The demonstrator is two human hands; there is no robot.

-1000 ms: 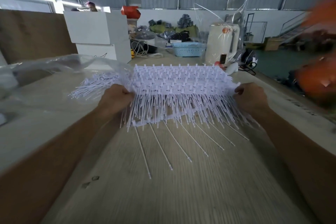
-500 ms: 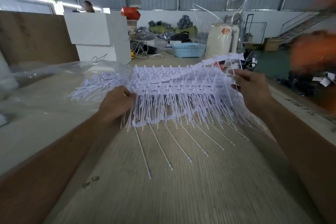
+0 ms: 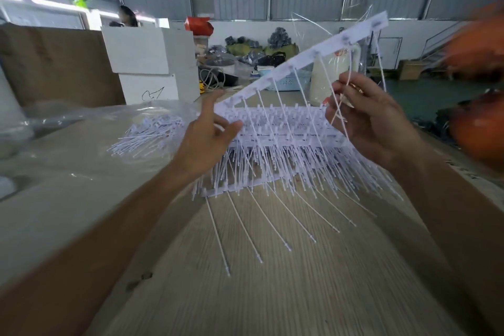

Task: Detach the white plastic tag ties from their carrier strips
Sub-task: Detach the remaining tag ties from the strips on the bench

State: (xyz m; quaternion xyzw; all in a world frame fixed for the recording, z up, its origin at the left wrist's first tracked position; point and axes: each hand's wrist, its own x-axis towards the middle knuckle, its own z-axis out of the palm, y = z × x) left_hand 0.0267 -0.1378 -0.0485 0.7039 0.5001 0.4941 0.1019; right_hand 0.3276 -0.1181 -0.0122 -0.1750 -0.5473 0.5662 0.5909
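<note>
One white carrier strip (image 3: 305, 56) is lifted off the stack and slants up to the right, several tag ties (image 3: 302, 106) hanging from it. My right hand (image 3: 365, 120) pinches some of those hanging ties between thumb and curled fingers. With its fingers spread and mostly straight, my left hand (image 3: 207, 136) touches the strip's lower left end. The stack of carrier strips (image 3: 272, 172), thick with ties, lies on the wooden table (image 3: 272, 286) under both hands.
Loose detached ties (image 3: 147, 136) lie in a clear plastic bag (image 3: 81, 123) at the left. White boxes (image 3: 147, 63), a brown board (image 3: 51, 65), a blue basket (image 3: 294, 82) and a white appliance (image 3: 335, 73) stand behind. Blurred orange shapes (image 3: 477, 52) fill the right edge.
My right hand has pulled one strip up off the stack, its right end rising high. My left hand has let go of the stack's left edge and opened toward the strip's lower end.
</note>
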